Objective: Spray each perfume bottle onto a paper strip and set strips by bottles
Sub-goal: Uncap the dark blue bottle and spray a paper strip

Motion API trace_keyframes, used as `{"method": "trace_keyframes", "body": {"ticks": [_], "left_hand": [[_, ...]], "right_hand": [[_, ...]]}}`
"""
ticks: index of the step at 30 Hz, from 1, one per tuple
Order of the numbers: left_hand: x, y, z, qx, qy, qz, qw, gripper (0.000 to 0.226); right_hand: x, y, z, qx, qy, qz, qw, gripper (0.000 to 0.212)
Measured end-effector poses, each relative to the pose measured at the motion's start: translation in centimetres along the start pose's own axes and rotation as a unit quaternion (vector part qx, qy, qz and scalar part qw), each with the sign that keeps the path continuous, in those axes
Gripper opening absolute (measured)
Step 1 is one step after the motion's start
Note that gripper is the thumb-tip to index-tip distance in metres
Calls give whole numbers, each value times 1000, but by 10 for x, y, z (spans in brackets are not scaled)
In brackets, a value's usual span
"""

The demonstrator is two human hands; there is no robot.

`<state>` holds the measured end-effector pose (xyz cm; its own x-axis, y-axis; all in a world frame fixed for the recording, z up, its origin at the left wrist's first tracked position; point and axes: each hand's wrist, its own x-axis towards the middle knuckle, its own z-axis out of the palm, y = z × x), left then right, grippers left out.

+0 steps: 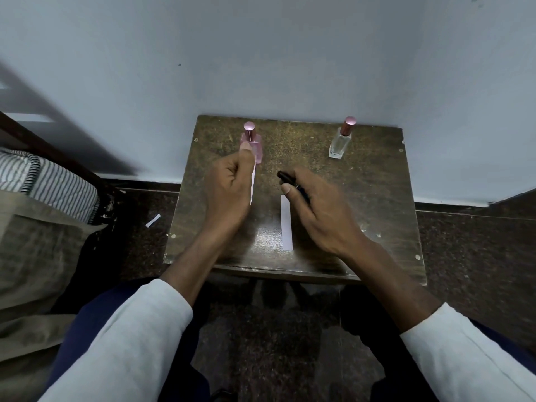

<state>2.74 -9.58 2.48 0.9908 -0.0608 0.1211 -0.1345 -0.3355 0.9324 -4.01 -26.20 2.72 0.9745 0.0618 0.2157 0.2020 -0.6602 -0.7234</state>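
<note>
The black perfume bottle [290, 184] lay tilted in my right hand [316, 210], fingers [286, 189] curled round it, its nozzle end pointing toward ten o'clock, above the middle of the desk [377, 198]. My left hand [232, 187] pinched a white paper strip [253, 184] between thumb and curled fingers, holding it upright on edge just at nine o'clock of the black bottle. Directly behind that hand, at eleven o'clock on the desk, stood the pink perfume bottle [255, 146] with its pink cap, partly hidden by my thumb. At one o'clock on the desk stood the clear perfume bottle [339, 143], upright, with a rose-coloured cap, well apart from both hands. A second white paper strip [286, 223] lay flat on the desk at six o'clock of the black bottle, between my wrists. Another small scrap of white paper [152, 221] lay on the dark floor at nine o'clock of the desk, near a striped cloth [58, 184].
</note>
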Motion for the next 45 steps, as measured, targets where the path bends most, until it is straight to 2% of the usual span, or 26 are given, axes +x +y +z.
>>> {"method": "trace_keyframes", "body": {"ticks": [2,5,7,11,17,19,23,29,33,39,45], "left_hand": [[0,-2,-1,7,-20,-10,1000,57],[-5,-4,3,82,-79,30,993,41],[-3,-10,6,143,-102,62,982,27],[2,-23,6,165,-111,63,978,10],[2,-25,6,212,-124,97,965,15],[2,-25,7,216,-129,98,963,14],[1,-24,7,190,-131,72,970,14],[1,-30,0,225,-127,127,958,13],[1,-36,-1,235,-129,103,958,14],[1,-34,-2,258,-130,120,950,14],[-2,-28,-2,255,-114,117,953,30]], "right_hand": [[1,4,-2,45,0,52,998,14],[3,5,-4,180,-11,125,976,18],[5,3,-3,287,-5,155,945,21],[8,3,-3,437,-7,177,882,23],[13,6,-6,619,-14,232,751,31],[14,7,-7,642,-14,231,731,33],[16,8,-8,621,13,253,742,31],[17,8,-9,615,55,275,737,28],[18,11,-7,606,62,278,742,27],[19,11,-7,600,76,285,744,26],[19,12,-8,587,87,286,752,26]]}}
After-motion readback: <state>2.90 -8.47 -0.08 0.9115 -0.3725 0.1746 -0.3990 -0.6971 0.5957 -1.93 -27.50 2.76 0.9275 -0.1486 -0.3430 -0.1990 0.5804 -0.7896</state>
